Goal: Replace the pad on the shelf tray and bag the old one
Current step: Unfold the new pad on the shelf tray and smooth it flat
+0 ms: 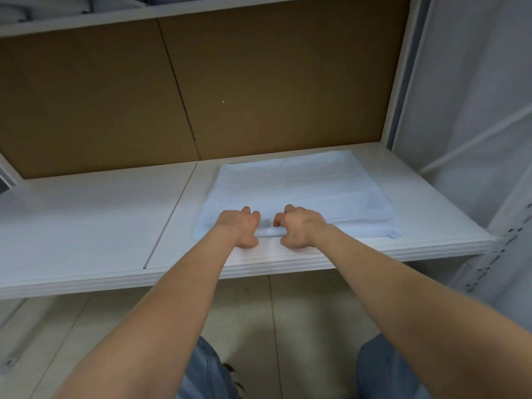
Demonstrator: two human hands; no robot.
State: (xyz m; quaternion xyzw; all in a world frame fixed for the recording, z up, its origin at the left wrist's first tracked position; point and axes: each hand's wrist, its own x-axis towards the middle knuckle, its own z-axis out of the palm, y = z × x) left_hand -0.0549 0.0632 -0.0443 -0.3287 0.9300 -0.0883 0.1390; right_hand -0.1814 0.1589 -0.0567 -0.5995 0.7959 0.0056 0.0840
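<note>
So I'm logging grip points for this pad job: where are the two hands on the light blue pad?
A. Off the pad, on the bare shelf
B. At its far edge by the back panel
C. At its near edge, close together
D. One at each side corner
C: the left hand and right hand sit side by side, gripping the rolled near edge of the light blue pad at the front of the white shelf.

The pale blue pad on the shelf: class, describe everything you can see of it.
The pad is a thin, pale blue, papery-looking sheet, roughly square and lightly creased. It lies flat on the right half of the white shelf, its near edge rolled or bunched. The left hand and right hand grip that edge side by side.
</note>
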